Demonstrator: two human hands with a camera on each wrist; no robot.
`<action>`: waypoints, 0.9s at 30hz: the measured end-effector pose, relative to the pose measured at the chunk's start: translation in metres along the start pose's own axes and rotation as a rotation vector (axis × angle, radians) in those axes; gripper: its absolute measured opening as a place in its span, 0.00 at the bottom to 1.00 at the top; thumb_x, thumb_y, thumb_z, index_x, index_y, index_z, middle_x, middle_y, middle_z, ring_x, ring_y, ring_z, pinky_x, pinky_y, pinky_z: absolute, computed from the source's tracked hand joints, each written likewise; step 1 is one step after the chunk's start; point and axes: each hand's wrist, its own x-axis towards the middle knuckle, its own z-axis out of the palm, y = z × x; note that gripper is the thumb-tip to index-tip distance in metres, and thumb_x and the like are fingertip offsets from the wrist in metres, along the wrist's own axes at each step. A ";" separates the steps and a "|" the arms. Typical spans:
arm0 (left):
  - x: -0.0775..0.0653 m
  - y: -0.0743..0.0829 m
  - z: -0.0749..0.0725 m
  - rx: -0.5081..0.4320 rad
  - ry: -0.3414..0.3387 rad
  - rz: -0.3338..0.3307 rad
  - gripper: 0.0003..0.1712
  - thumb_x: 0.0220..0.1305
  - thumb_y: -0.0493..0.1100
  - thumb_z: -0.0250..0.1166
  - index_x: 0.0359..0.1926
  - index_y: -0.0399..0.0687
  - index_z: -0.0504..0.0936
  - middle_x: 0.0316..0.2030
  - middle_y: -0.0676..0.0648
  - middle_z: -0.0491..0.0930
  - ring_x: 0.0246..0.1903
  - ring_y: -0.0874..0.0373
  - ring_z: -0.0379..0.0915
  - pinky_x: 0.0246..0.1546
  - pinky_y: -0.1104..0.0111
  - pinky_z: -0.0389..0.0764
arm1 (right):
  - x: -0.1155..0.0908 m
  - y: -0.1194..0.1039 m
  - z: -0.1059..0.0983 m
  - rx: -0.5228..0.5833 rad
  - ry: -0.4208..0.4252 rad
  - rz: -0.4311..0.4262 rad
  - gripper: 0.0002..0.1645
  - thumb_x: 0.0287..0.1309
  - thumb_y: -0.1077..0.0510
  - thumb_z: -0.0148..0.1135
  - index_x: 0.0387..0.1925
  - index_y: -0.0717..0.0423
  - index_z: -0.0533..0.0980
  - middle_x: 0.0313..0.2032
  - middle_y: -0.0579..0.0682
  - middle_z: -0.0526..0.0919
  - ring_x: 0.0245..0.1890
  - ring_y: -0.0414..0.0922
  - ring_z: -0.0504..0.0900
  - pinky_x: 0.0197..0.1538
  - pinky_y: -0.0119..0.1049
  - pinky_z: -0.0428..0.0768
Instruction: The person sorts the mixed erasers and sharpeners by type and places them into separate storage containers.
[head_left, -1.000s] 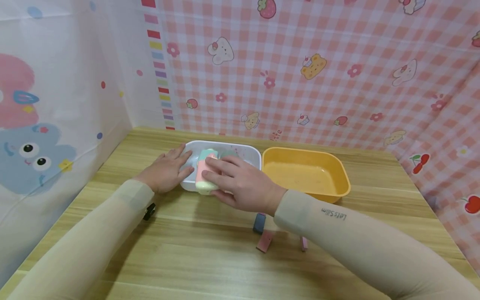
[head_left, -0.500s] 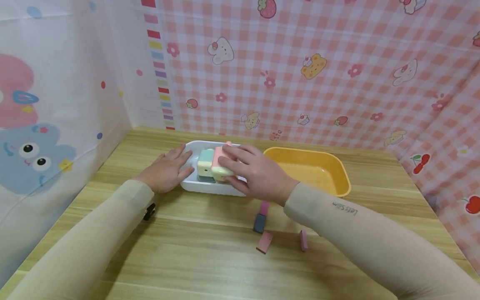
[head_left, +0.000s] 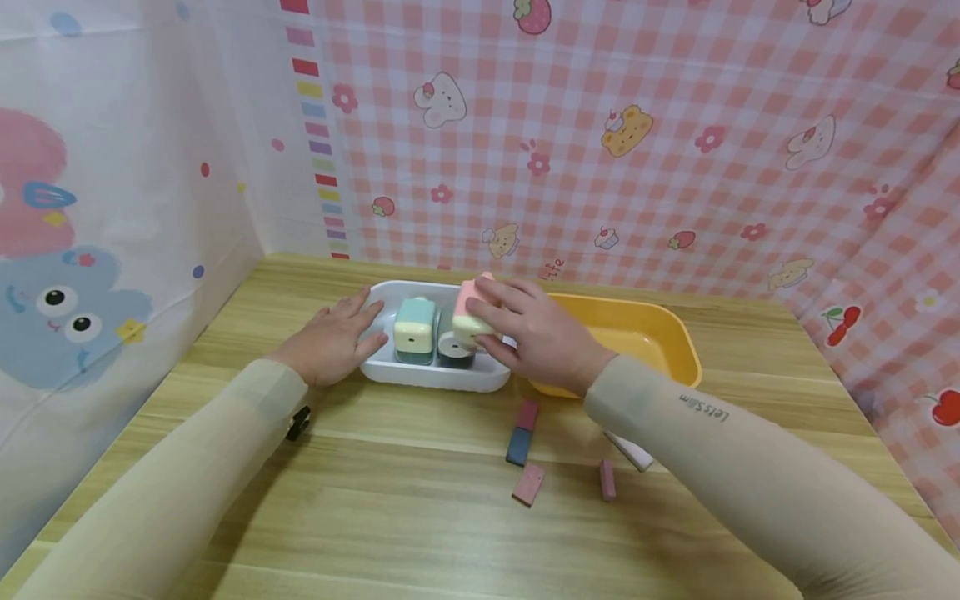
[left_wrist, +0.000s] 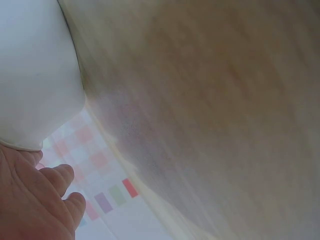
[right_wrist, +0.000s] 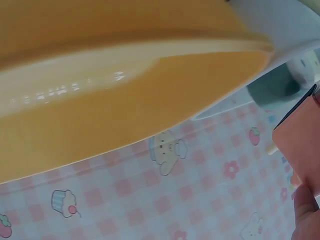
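My right hand [head_left: 551, 337] grips a pink and cream pencil sharpener [head_left: 471, 312] over the right end of a white tray [head_left: 442, 381]. In the right wrist view, the pink side of the sharpener [right_wrist: 302, 140] shows against a fingertip. Inside the tray, a green and cream pencil sharpener [head_left: 415, 327] stands upright. Beside it is a white-fronted one [head_left: 454, 345] with a dark green base, partly hidden by the pink sharpener. With fingers spread, my left hand [head_left: 327, 340] rests at the tray's left rim; its fingers also show in the left wrist view.
A yellow tray [head_left: 678, 346] stands right of the white one, partly behind my right hand. Nearer me lie a pink and blue block [head_left: 522, 433], two small pink blocks [head_left: 529, 485] and a white strip [head_left: 633, 452]. A black clip-like object [head_left: 298, 423] is by my left forearm.
My right hand has moved right with the pink sharpener, from the tray's left part to its right end. The green and white-fronted sharpeners have come into view. My left hand stays put.
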 end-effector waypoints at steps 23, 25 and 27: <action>0.001 -0.001 0.000 0.006 -0.007 -0.006 0.42 0.84 0.62 0.40 0.85 0.43 0.47 0.85 0.35 0.37 0.84 0.36 0.36 0.80 0.34 0.44 | -0.009 0.013 0.001 0.017 -0.242 0.178 0.31 0.74 0.46 0.64 0.74 0.48 0.74 0.76 0.55 0.71 0.73 0.56 0.72 0.74 0.52 0.74; 0.001 -0.001 0.000 0.008 -0.008 -0.005 0.42 0.84 0.62 0.40 0.85 0.44 0.47 0.85 0.35 0.37 0.84 0.35 0.37 0.80 0.34 0.44 | -0.009 0.013 0.002 0.029 -0.272 0.195 0.32 0.75 0.46 0.63 0.75 0.47 0.73 0.77 0.54 0.70 0.74 0.56 0.72 0.75 0.51 0.74; 0.001 -0.001 0.000 0.008 -0.007 -0.004 0.42 0.84 0.62 0.40 0.85 0.44 0.47 0.85 0.35 0.36 0.84 0.35 0.37 0.80 0.34 0.44 | -0.009 0.013 0.002 0.039 -0.295 0.208 0.32 0.75 0.45 0.62 0.75 0.47 0.72 0.78 0.53 0.69 0.74 0.55 0.71 0.76 0.51 0.73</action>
